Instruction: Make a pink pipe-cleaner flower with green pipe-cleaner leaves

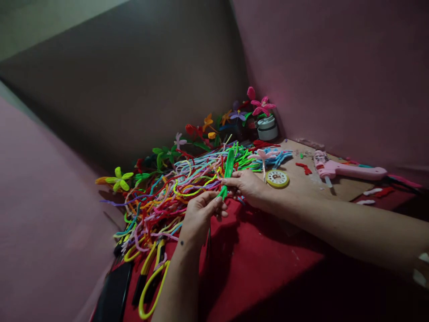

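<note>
Both my hands meet over the near edge of a heap of coloured pipe cleaners (167, 201). Between them stands a bright green leaf shape of bent pipe cleaner (229, 164), its long body pointing up and away. My left hand (203, 212) pinches its lower end between thumb and fingers. Just above that, my right hand (246, 185) closes its fingertips on the same green piece from the right. The pinched parts are partly covered by my fingers.
Pipe-cleaner flowers (119, 180) line the back. On the right, a pink glue gun (351, 171) and a yellow-rimmed round disc (277, 178) lie on a brown board (345, 190). Yellow-handled pliers (149, 259) and a dark phone (114, 293) lie at the lower left of the red surface (254, 273).
</note>
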Demonstrator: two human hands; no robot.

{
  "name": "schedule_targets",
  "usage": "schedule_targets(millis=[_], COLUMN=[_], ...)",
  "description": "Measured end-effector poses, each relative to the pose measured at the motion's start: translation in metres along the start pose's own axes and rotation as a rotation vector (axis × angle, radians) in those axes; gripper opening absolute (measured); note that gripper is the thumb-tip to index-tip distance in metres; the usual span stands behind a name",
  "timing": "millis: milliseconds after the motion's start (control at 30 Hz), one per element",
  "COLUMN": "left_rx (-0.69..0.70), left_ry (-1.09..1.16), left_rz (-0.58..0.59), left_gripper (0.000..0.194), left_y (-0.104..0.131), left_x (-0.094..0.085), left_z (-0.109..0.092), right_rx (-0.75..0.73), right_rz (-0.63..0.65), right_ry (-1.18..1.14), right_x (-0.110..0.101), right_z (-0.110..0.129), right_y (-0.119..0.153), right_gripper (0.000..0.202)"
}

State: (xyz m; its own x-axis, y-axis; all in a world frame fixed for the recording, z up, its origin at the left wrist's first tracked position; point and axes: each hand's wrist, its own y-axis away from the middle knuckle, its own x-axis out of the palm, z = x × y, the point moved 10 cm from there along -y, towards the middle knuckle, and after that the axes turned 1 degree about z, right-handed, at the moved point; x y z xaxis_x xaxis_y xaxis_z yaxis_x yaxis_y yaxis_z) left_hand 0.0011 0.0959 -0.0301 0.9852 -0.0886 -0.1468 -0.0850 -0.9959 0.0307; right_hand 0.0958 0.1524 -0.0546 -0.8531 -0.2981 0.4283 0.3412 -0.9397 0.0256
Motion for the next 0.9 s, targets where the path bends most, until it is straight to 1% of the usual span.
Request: schedule_targets(millis=[100, 200, 367, 467, 600, 733, 900], left_rx=[0.018, 0.020, 0.007, -0.008, -0.041, -0.066, 0.006], left_ry=[-0.011, -0.006, 0.022, 0.042, 0.062, 0.061, 0.000], left_rz=[-0.054, -0.090, -0.107, -0.117, -0.089, -0.056, -0.046], left_gripper=[0.022, 0.020, 0.022, 0.024, 0.023, 0.022, 0.023], left_y=[0.000, -0.001, -0.002, -0.001, -0.002, -0.002, -0.001], left_x=[-0.004, -0.007, -0.009, -0.009, -0.004, -0.001, -0.002], left_z=[-0.001, 0.002, 0.006, 0.007, 0.008, 0.010, 0.001], right_rx=[0.023, 0.029, 0.000, -0.010, -0.032, -0.036, -0.011], right_rz=[0.058, 0.081, 0.149, 0.173, 0.176, 0.206, 0.241], right_ry=[-0.074, -0.132, -0.161, -0.172, -0.179, -0.162, -0.236], right_x=[0.005, 0.009, 0.016, 0.018, 0.017, 0.020, 0.023], right_z=[-0.004, -0.006, -0.003, -0.003, -0.005, -0.006, -0.006], right_y=[-0.001, 0.000, 0.002, 0.001, 0.000, 0.001, 0.001], right_gripper=[0.011, 0.008, 0.015, 0.016, 0.018, 0.020, 0.023])
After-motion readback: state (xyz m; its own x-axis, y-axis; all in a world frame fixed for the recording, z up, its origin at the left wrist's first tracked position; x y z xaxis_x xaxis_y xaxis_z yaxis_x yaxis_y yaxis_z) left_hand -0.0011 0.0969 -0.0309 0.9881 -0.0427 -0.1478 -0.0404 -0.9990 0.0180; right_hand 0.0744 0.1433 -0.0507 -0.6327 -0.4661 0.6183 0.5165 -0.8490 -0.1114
